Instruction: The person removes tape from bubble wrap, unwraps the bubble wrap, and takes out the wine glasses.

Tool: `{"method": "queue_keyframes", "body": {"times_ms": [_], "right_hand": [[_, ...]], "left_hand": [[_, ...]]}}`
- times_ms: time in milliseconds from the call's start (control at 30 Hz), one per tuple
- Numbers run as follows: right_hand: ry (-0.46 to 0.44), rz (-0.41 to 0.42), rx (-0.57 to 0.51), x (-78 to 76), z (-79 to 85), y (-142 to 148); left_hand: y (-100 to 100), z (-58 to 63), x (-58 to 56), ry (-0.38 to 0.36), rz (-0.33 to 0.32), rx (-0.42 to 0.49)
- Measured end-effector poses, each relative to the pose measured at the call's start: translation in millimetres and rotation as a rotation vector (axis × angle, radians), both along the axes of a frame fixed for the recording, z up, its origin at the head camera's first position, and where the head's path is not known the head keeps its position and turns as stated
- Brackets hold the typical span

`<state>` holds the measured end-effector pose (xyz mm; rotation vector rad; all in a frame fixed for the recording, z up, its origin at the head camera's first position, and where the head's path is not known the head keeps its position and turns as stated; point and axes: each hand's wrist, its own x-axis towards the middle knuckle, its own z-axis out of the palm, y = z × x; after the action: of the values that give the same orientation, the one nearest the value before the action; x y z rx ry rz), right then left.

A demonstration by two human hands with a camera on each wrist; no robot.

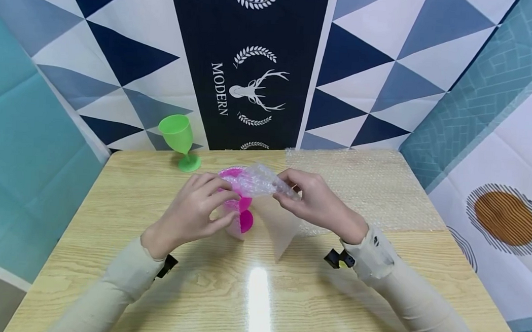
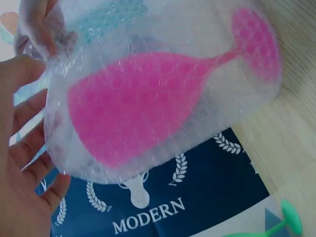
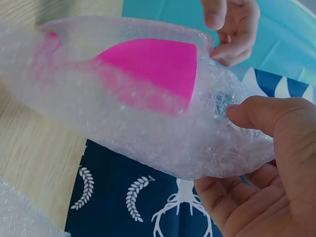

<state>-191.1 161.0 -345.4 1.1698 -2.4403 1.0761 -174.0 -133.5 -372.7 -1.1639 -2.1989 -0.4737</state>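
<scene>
A pink goblet (image 2: 143, 103) lies inside a loose roll of clear bubble wrap (image 1: 261, 180), raised above the table. In the right wrist view the goblet's bowl (image 3: 158, 69) is partly covered by the wrap, with its stem and foot blurred behind the layers. My right hand (image 1: 307, 196) pinches the gathered end of the wrap between thumb and fingers, beyond the bowl's rim. On the other side, my left hand (image 1: 199, 210) has its fingers spread and loosely bent, with fingertips at the wrap's edge.
A green goblet (image 1: 178, 138) stands upright at the table's back left. Another sheet of bubble wrap (image 1: 360, 187) lies flat at the back right of the wooden table (image 1: 185, 293). Patterned cloth (image 1: 264, 44) hangs behind the table's far edge.
</scene>
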Motion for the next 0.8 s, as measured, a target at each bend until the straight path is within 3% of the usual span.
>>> {"method": "queue_keyframes", "body": {"times_ms": [333,800], "right_hand": [[-0.007,-0.005,0.016,1.8,0.3,0],[-0.010,-0.065,0.016,-4.8,-2.4,20]], "left_hand": [[8,-2.7,2.2,0.019,0.123,-0.040],[-5,-1.8,-1.0,-0.019,0.119,-0.040]]}}
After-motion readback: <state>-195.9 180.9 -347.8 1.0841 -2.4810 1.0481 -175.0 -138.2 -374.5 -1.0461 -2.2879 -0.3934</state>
